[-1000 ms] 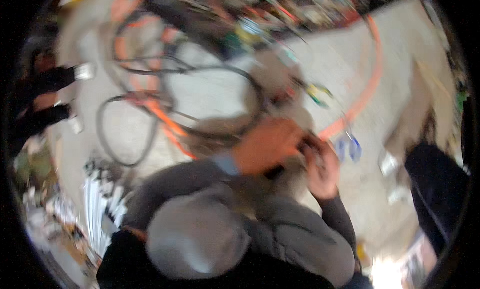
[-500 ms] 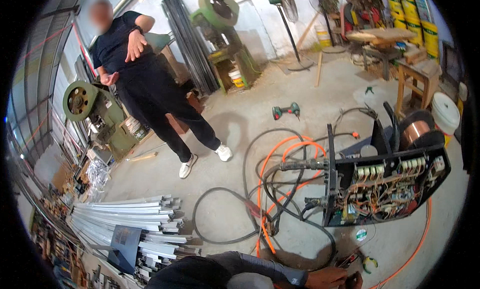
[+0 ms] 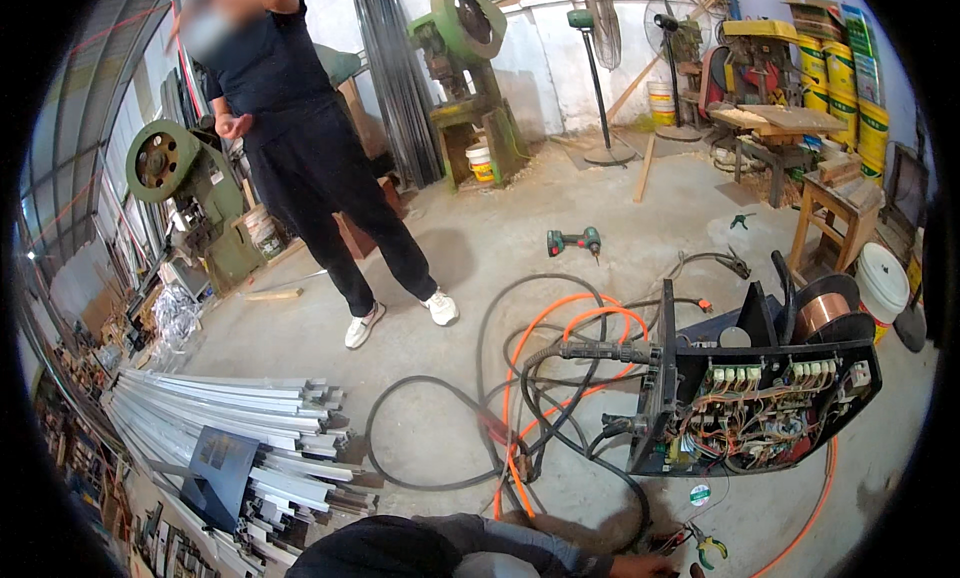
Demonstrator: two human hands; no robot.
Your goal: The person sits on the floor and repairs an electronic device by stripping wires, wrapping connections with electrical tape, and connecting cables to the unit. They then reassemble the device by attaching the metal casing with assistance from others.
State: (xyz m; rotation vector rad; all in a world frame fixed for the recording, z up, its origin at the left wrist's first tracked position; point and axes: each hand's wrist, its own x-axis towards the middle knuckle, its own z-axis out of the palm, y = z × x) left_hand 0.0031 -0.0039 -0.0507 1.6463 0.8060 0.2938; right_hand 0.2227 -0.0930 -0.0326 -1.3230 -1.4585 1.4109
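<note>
Neither of my hands shows in the head view. A crouching person in a dark top with a grey sleeve (image 3: pixel 470 548) fills the lower edge, one hand (image 3: pixel 640 566) reaching right toward green-handled pliers (image 3: pixel 705 548) on the concrete floor. Just beyond stands an opened black machine case (image 3: pixel 760 408) with exposed wiring and a copper wire spool (image 3: pixel 820 313). Orange cable (image 3: pixel 540 328) and black cable (image 3: pixel 420 388) loop on the floor to its left.
A person in black (image 3: pixel 300 148) stands at the back left. A pile of metal profiles (image 3: pixel 230 418) lies at the left. A green cordless drill (image 3: pixel 573 241) lies mid-floor; a wooden stool (image 3: pixel 830 208), a white bucket (image 3: pixel 882 278) and green machines (image 3: pixel 465 38) stand around.
The view has swung up from looking straight down at the crouching person's hands to the workshop floor and back wall. The standing person has shifted a little and the picture is sharp now.
</note>
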